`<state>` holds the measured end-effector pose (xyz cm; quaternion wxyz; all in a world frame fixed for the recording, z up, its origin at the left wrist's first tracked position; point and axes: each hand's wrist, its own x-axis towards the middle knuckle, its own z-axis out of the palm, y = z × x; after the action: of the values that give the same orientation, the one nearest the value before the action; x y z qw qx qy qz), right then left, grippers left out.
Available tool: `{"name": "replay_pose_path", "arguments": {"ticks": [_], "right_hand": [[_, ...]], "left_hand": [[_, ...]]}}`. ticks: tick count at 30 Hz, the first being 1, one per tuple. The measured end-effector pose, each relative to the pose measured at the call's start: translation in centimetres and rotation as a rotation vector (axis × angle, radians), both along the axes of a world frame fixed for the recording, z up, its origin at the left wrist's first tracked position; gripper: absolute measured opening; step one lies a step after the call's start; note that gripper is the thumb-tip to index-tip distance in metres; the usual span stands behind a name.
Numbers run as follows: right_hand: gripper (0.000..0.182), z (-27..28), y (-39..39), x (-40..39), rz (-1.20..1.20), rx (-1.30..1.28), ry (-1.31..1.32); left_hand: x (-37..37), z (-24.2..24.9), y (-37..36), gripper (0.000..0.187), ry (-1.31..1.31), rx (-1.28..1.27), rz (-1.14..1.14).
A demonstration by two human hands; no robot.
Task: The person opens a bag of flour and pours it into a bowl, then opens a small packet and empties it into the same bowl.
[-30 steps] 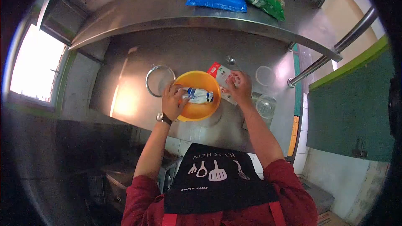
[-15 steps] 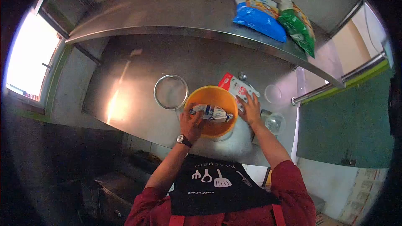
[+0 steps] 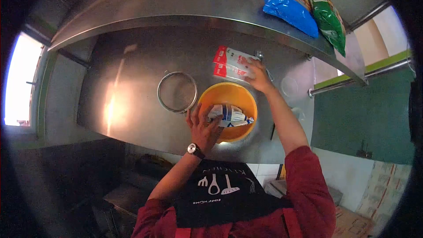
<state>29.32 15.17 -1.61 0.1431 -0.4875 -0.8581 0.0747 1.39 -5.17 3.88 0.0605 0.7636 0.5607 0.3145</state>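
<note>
An orange bowl stands on the metal counter with a white-and-blue packet lying inside. My left hand, a watch on its wrist, straddles the bowl's left rim, fingers bent around it and the thumb side close to the packet. Behind the bowl, my right hand has its fingers closed at the right end of two red-and-white packets, which overlap on the counter. Part of their right end is covered by my fingers.
A round strainer lies left of the bowl. Right of my forearm are a clear plastic container and another partly hidden one. Above the counter, a metal shelf carries a blue bag and a green bag.
My right hand has moved back and left, and the red-and-white packets have shifted and turned behind the bowl, with two now visible. My left hand stays at the bowl. The view has tilted slightly.
</note>
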Motion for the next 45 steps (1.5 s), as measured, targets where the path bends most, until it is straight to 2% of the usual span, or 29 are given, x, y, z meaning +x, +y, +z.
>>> {"name": "replay_pose_path", "arguments": {"ticks": [2, 3, 6, 7, 9, 11, 12, 14, 15, 17, 21, 23, 25, 28, 30, 31, 32, 34, 35, 36, 38, 39, 41, 43, 44, 45], "right_hand": [[0.052, 3.0, -3.4, -0.4, -0.288, -0.077, 0.588], [0.041, 3.3, -5.7, -0.4, -0.368, 0.079, 0.584], [0.025, 3.6, -13.7, 0.8, -0.485, 0.063, 0.813], [0.020, 1.8, -16.6, 0.8, -0.553, 0.085, 0.912], [0.020, -2.6, -22.2, 0.1, -0.770, -0.070, 0.953], [0.025, -4.5, -26.1, -1.9, -0.803, -0.217, 0.766], [0.025, -4.5, -26.7, -2.7, -0.809, -0.202, 0.770], [0.029, -4.2, -26.5, -2.9, -0.798, -0.129, 0.555], [0.029, -4.2, -25.8, -3.2, -0.802, -0.119, 0.560], [0.023, -3.8, -24.6, -3.3, -0.835, -0.087, 0.341], [0.009, -3.7, -24.1, -3.0, -0.815, -0.231, 0.334], [0.009, -4.2, -24.5, -3.2, -0.809, -0.222, 0.340], [0.009, -4.2, -24.7, -3.2, -0.801, -0.218, 0.342], [0.016, -3.8, -24.8, -2.6, -0.756, -0.274, 0.331], [0.033, -3.0, -26.2, -3.0, -0.500, -0.072, 0.292], [0.047, -2.1, -27.1, -2.1, -0.330, -0.121, 0.242], [0.047, -2.4, -27.3, -1.6, -0.338, -0.114, 0.245], [0.049, -4.2, -27.2, -0.1, -0.433, -0.362, 0.682], [0.042, -5.7, -27.1, 0.4, -0.531, -0.354, 0.864], [0.042, -5.4, -27.4, 1.2, -0.530, -0.359, 0.856], [0.034, -2.5, -27.7, 2.6, -0.491, -0.172, 0.935], [0.027, -0.6, -28.3, 3.2, -0.583, -0.190, 0.891], [0.029, 0.4, -28.9, 6.0, -0.703, -0.057, 0.790], [0.056, 0.9, -28.3, 9.6, -0.815, 0.278, 0.462], [0.056, 1.1, -27.8, 10.1, -0.811, 0.279, 0.459], [0.073, 2.0, -27.0, 10.7, -0.960, 0.256, 0.319]], "left_hand": [[0.0, 0.2, 0.9, 0.030, -0.004, 0.020, -0.023], [-0.3, 0.0, 1.4, 0.029, 0.033, 0.036, -0.091], [-0.4, 0.5, 2.9, 0.027, 0.101, 0.023, -0.193], [-0.4, 0.7, 3.8, 0.026, 0.141, 0.022, -0.209], [-0.6, 0.6, 5.7, 0.023, 0.141, 0.044, -0.254], [-0.8, 0.4, 6.9, 0.019, 0.111, 0.075, -0.274], [-0.9, 0.3, 7.1, 0.019, 0.111, 0.087, -0.285], [-0.5, 0.4, 7.7, 0.018, 0.028, 0.122, -0.345], [-0.6, 0.6, 8.0, 0.018, 0.029, 0.132, -0.352], [-0.9, 0.8, 7.9, 0.017, -0.074, 0.203, -0.334], [-1.0, 4.0, 6.9, 0.016, -0.170, 0.206, -0.221], [-0.9, 5.8, 6.3, 0.012, -0.275, 0.280, -0.188], [-0.6, 7.1, 6.0, 0.011, -0.244, 0.327, -0.160], [0.3, 6.3, 5.4, 0.010, -0.261, 0.368, -0.107], [0.8, 5.1, 4.6, 0.011, -0.291, 0.368, -0.089], [1.6, 4.7, 4.1, 0.011, -0.264, 0.340, -0.073], [2.0, 4.3, 3.8, 0.011, -0.243, 0.312, -0.048], [2.6, 3.3, 3.5, 0.011, -0.208, 0.271, -0.073], [2.7, 2.7, 3.0, 0.011, -0.164, 0.221, -0.089], [2.6, 1.8, 2.4, 0.011, -0.169, 0.217, -0.083], [2.4, 0.7, 1.6, 0.011, 0.071, 0.153, -0.219], [2.4, 0.9, 1.3, 0.011, 0.069, 0.154, -0.220], [2.6, 1.7, 0.7, 0.018, 0.095, -0.002, -0.222], [2.8, 1.7, 0.7, 0.022, 0.138, -0.027, -0.181], [2.7, 1.9, 0.4, 0.026, 0.191, -0.052, -0.142], [2.9, 2.2, 0.2, 0.026, 0.186, -0.055, -0.138]]}}
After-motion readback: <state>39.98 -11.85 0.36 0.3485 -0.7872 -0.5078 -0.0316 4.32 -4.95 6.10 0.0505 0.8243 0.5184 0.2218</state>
